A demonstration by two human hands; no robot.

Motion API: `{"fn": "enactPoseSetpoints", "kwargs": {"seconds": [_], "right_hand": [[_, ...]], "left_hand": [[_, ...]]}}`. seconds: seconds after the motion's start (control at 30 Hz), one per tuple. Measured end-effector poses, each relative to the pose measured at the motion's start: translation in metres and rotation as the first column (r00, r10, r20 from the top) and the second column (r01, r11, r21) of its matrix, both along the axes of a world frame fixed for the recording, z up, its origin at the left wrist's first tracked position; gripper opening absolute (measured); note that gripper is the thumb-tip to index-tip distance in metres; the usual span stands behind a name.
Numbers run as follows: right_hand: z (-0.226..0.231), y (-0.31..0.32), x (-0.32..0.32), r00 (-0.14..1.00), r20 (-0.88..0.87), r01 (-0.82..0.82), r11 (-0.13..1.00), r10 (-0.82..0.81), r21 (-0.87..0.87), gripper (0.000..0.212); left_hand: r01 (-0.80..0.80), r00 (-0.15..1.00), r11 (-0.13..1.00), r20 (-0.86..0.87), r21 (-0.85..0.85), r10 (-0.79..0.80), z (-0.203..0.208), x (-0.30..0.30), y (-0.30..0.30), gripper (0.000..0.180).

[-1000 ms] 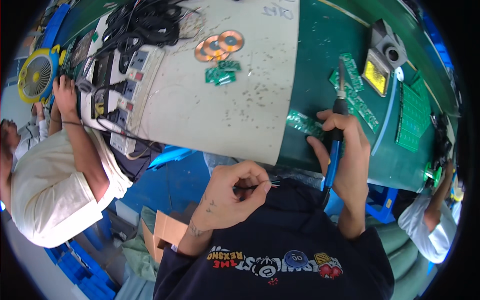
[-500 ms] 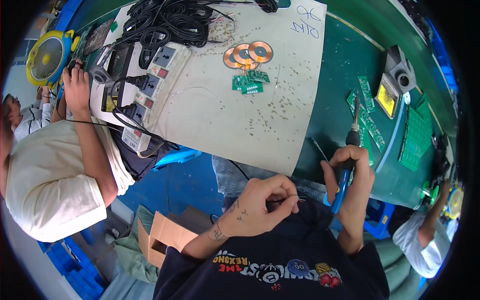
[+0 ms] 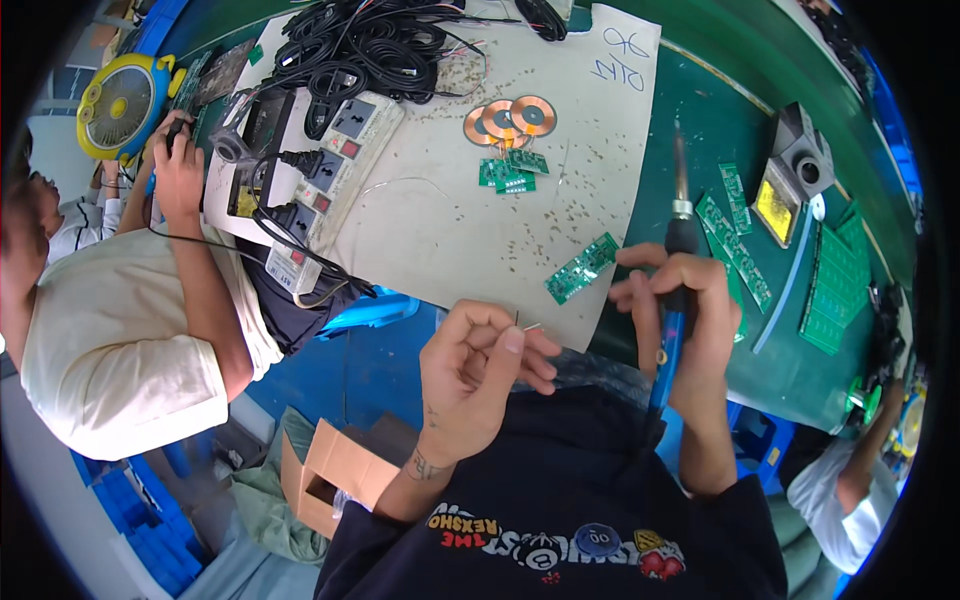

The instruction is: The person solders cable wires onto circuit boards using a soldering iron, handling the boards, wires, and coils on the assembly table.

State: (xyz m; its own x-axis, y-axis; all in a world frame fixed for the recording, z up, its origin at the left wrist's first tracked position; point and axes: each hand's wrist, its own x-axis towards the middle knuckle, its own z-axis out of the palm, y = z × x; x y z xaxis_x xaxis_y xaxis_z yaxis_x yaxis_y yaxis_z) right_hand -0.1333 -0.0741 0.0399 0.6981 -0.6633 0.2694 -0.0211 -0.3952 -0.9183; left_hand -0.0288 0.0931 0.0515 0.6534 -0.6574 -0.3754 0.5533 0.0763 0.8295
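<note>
We are gripping the soldering iron [image 3: 668, 350] in the right hand [image 3: 705, 310], its fingers wrapping the handle and dark collar, while the bare metal tip is pointing up and away from us, presumably so that the hot end is standing clear of skin and shirt. That hand's thumb and forefinger are reaching past the grip toward a green circuit board [image 3: 583, 268], which is lying near the right edge of the white sheet [image 3: 430, 235] (whether they are touching it, we cannot tell). Our left hand [image 3: 465, 385] is curling loosely, thumb meeting forefinger on a thin wire [image 3: 533, 327]; only its tips are showing, likely because a fine pinch is leaving the ends exposed. The iron stand [image 3: 800, 155] with its yellow sponge [image 3: 774, 207] is sitting on the right, probably for easy reach, and the copper coils [image 3: 532, 116] are overlapping farther back, seemingly out of the way.
</note>
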Motion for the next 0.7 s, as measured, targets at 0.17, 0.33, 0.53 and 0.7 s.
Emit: {"fn": "enactPoseSetpoints", "kwargs": {"seconds": [0.17,0.33,0.53,0.7], "right_hand": [[-0.002,-0.019,0.006,0.959,-0.229,-0.247,0.882,0.165,-0.402,0.032],[-0.002,-0.009,0.006,0.929,-0.368,-0.210,0.868,0.034,-0.451,0.032],[-0.003,-0.008,-0.004,0.934,-0.354,-0.107,0.919,-0.038,-0.380,0.033],[0.001,-0.008,-0.005,0.993,-0.070,-0.109,0.972,0.097,-0.208,0.024]], "left_hand": [[0.135,0.983,0.982,0.102,0.129,-0.149,-0.006,0.000,0.004,0.003],[0.141,0.943,0.951,0.254,0.275,-0.213,-0.006,0.002,0.001,0.003],[0.213,0.773,0.923,0.523,0.321,-0.360,-0.005,0.015,-0.017,0.002],[0.410,0.877,0.891,0.183,0.194,-0.444,-0.005,0.037,-0.027,0.001]]}}
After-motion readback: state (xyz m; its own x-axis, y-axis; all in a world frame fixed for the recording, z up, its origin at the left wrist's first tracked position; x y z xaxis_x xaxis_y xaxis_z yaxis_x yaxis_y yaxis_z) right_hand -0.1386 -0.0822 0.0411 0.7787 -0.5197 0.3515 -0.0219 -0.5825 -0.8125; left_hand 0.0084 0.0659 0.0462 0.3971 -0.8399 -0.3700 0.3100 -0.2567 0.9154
